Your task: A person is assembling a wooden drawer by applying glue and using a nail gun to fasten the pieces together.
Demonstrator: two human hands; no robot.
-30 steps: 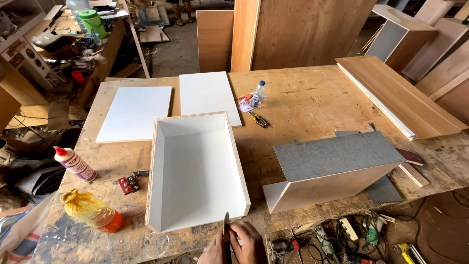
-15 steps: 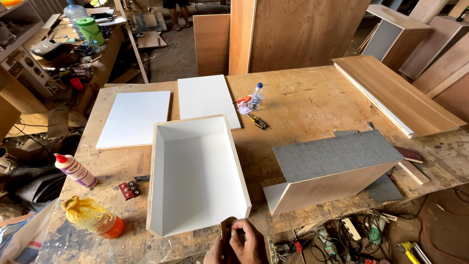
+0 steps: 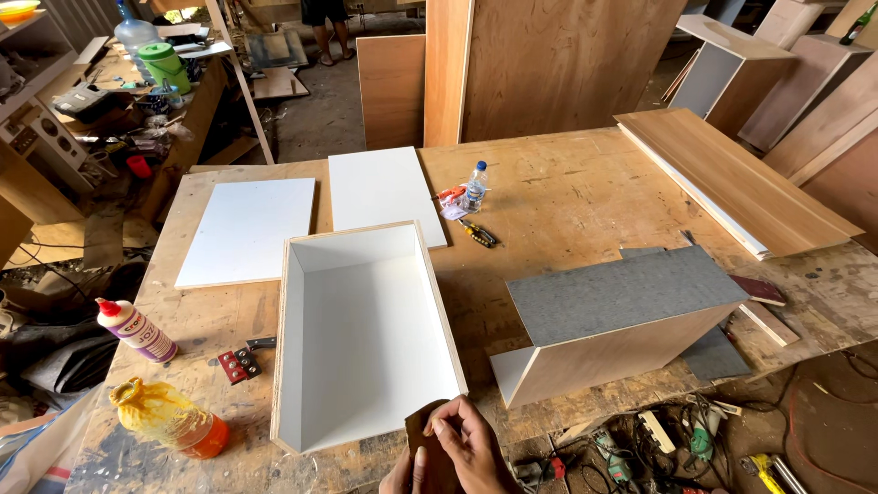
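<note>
1. At the bottom centre of the frame both hands hold a small dark brown flat piece [image 3: 428, 439] upright, just off the near edge of the bench [image 3: 567, 197].
2. The right hand [image 3: 471, 448] pinches the piece's upper right corner with curled fingers; the left hand [image 3: 402, 476] grips its lower left side, thumb showing, the rest cut off by the frame edge.
3. Directly above the hands, an open white-lined drawer box [image 3: 366, 334] with raw plywood edges lies on the bench; its near corner is close to the held piece.
4. To the right, a second box [image 3: 622, 320] lies tipped, its grey face up and its plywood side facing the camera.
5. At the lower left stand a glue bottle with a red cap [image 3: 137, 329], a yellowish bottle lying on its side [image 3: 169, 421] and a small red block [image 3: 240, 364].
6. Two white panels [image 3: 247, 229] [image 3: 384, 194] lie flat at the upper left of the bench.
7. Mid-bench are a clear plastic bottle [image 3: 476, 183] and a yellow-and-black tool [image 3: 478, 233].
8. A long wood board [image 3: 732, 178] lies across the upper right of the bench.
9. Tall plywood sheets [image 3: 549, 64] lean behind the bench, and power tools [image 3: 640, 448] lie on the floor at the lower right.
</note>
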